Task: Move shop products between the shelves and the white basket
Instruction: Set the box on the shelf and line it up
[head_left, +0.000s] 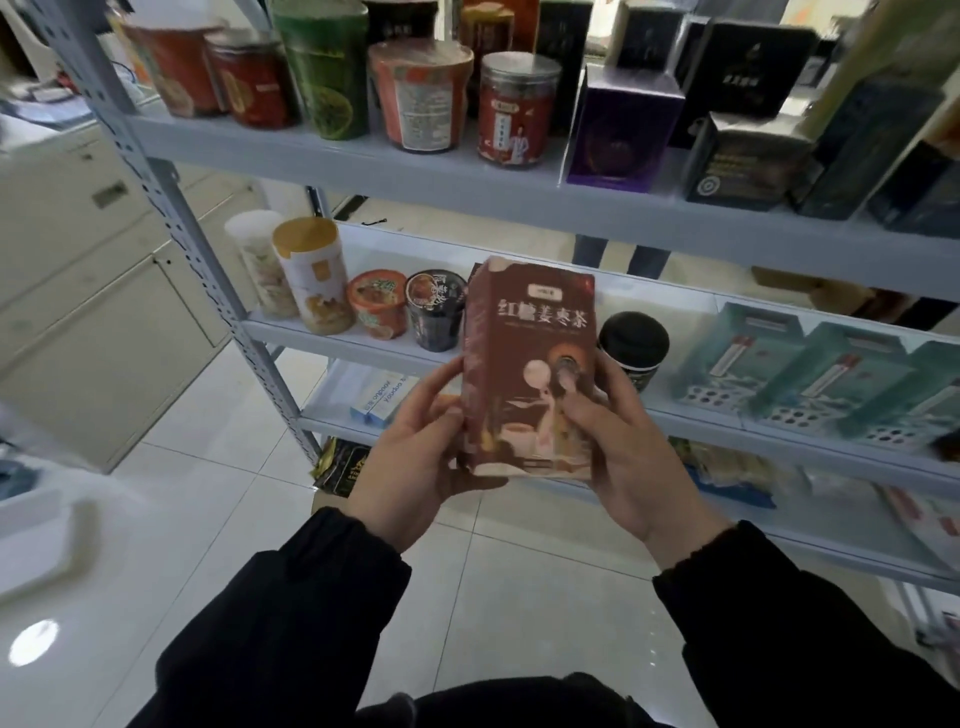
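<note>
1. Box (527, 364): a brown-red carton with Chinese print. It is upright with its front face toward me, held in the air between both hands. It is in front of the middle shelf (291, 338) and I see no contact with it.
2. Left hand (410, 457): grasping the box's left edge. The thumb (444, 418) lies along the front left corner. The fingers go round behind the box, out of my sight.
3. Right hand (623, 441): grasping the box's right side. The thumb (574, 397) lies on the lower front face. The other fingers pass behind the box and are hidden.
4. Just beyond the right fingers, a lidded cup (634, 343) stands on the middle shelf. Further right of them is a row of teal boxes (810, 374).
5. Beyond the left fingers on the same shelf are a black noodle cup (435, 309), then a red noodle cup (378, 304), then a gold-lidded tub (311, 275).
6. Near the left fingers, on the shelf below, lie blue-white packs (382, 402).
7. Well above both sets of fingers, the top shelf (363, 166) carries a red jar (514, 109) and a purple box (623, 124), among others.
8. Both sleeves (322, 597) are black. White floor tiles (519, 597) lie under the hands.
</note>
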